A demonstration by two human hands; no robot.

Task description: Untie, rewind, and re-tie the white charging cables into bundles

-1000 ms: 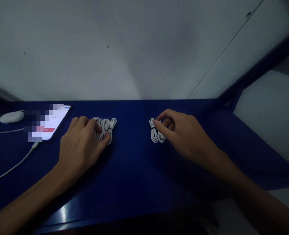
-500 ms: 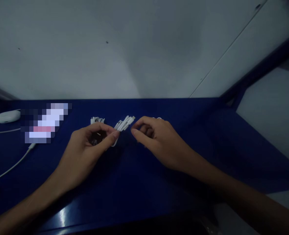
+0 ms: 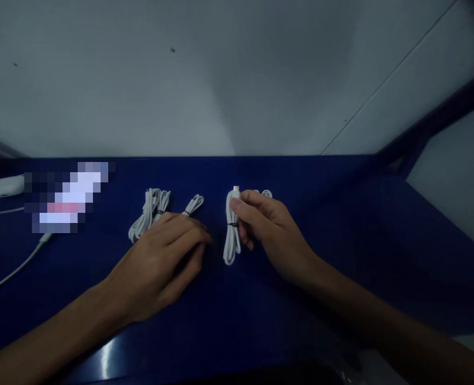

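My right hand (image 3: 275, 230) pinches a coiled white charging cable (image 3: 232, 230) near its plug end, thumb on the front. The cable hangs upright, bound by a thin black tie, with the metal plug pointing up. To its left, my left hand (image 3: 162, 262) is palm down with loosely bent fingers and nothing visible in them. Partly behind that hand lies another coiled white cable (image 3: 195, 203). Further left, also partly covered, is a group of tied white cables (image 3: 146, 214). More white cable (image 3: 266, 193) shows behind my right hand.
A blurred-out phone-like bright screen (image 3: 74, 198) lies at the left, with a white cord (image 3: 28, 262) plugged into it. A white rounded device (image 3: 5, 186) is beside it. The blue table (image 3: 237, 321) meets a pale wall (image 3: 237, 80) at the back.
The bundled cable has passed from my left hand to my right and now stands upright. My left hand has let go, turned palm down and moved toward me.
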